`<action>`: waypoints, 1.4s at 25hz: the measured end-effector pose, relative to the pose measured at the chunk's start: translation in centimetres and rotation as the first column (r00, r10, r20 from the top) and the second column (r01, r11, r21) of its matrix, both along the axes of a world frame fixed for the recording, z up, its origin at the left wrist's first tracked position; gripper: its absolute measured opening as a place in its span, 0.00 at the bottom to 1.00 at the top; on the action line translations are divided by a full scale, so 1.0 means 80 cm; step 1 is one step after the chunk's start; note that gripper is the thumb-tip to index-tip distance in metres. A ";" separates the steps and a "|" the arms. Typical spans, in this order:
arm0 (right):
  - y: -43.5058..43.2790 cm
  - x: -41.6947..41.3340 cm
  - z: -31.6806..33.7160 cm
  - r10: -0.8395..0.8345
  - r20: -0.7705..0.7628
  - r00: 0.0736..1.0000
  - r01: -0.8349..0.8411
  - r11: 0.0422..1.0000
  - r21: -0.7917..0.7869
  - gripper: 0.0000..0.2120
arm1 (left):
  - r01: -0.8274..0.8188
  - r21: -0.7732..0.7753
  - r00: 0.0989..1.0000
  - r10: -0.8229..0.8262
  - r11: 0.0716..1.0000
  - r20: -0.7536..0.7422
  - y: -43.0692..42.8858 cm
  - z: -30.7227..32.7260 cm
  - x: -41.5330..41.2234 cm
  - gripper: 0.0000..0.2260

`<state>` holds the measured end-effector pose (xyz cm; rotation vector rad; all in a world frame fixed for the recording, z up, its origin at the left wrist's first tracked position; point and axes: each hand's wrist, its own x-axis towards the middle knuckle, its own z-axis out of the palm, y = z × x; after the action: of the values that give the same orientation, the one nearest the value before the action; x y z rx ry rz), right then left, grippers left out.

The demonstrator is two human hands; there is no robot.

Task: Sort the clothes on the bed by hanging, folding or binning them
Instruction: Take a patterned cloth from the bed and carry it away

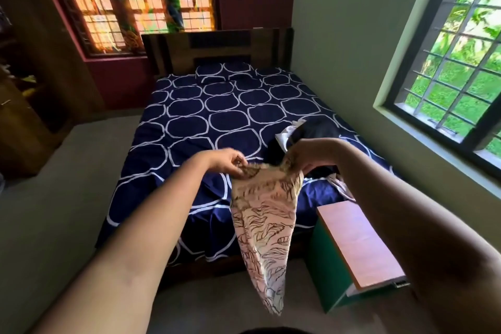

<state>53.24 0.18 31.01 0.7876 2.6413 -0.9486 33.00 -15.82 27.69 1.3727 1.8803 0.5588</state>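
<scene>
Left hand (230, 161) and right hand (307, 154) pinch the printed garment (264, 214) by its top edge, fingers (238, 165) clamped on cloth. Its long axis hangs straight down below them, before the bed (189, 116)

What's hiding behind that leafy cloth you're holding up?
Behind the leafy cloth is the blue bed; what lies right behind it is covered. A dark clothes pile peeks past the right hand.

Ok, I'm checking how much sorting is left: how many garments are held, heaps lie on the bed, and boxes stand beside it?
Held printed garment, pinched by left hand and right hand: 1
Dark clothes heap on the bed: 1
Green box beside the bed: 1
Total: 3
</scene>
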 end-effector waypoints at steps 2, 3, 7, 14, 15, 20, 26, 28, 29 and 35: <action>-0.004 0.001 -0.004 0.065 0.079 0.995 -0.059 0.996 -0.072 0.13 | 0.035 -0.137 0.986 -0.012 0.990 0.166 -0.010 -0.001 0.003 0.07; 0.000 -0.006 -0.006 0.051 0.002 0.999 -0.051 0.997 0.054 0.14 | -0.022 -0.059 0.990 0.030 0.998 0.137 -0.010 -0.003 0.001 0.07; 0.008 -0.025 -0.009 0.038 -0.148 0.988 0.007 0.956 0.295 0.13 | -0.137 0.114 0.979 0.117 0.984 0.165 -0.007 0.000 -0.018 0.09; 0.025 -0.050 0.009 0.120 0.074 0.990 -0.087 0.933 -0.349 0.11 | 0.084 -0.244 0.853 0.057 0.966 0.519 -0.005 0.001 -0.078 0.29; 0.033 -0.064 0.011 0.121 0.070 0.990 -0.095 0.949 -0.300 0.11 | 0.046 -0.207 0.840 0.075 0.977 0.537 0.002 0.003 -0.089 0.30; 0.099 -0.153 0.009 -0.010 -0.022 1.000 0.007 0.995 -0.102 0.08 | -0.158 0.031 0.882 0.127 0.987 0.454 0.060 0.028 -0.162 0.16; 0.173 -0.311 0.024 -0.228 -0.160 0.961 0.229 0.973 -0.011 0.06 | -0.336 0.245 0.911 0.249 0.909 0.328 0.163 0.020 -0.303 0.10; 0.191 -0.357 0.018 -0.327 -0.266 0.907 0.333 0.943 -0.024 0.08 | -0.428 0.297 0.889 0.339 0.854 0.308 0.197 0.006 -0.345 0.11; 0.199 -0.379 0.012 -0.369 -0.304 0.878 0.378 0.925 -0.030 0.08 | -0.453 0.302 0.885 0.380 0.839 0.269 0.214 -0.002 -0.365 0.11; 0.250 -0.470 -0.028 -0.497 -0.340 0.798 0.516 0.855 -0.039 0.07 | -0.589 0.319 0.808 0.532 0.743 0.254 0.289 -0.046 -0.439 0.08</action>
<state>15.67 20.18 28.76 1.5322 2.8024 -1.2374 -2.12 7.34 24.01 0.9159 2.1310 1.3627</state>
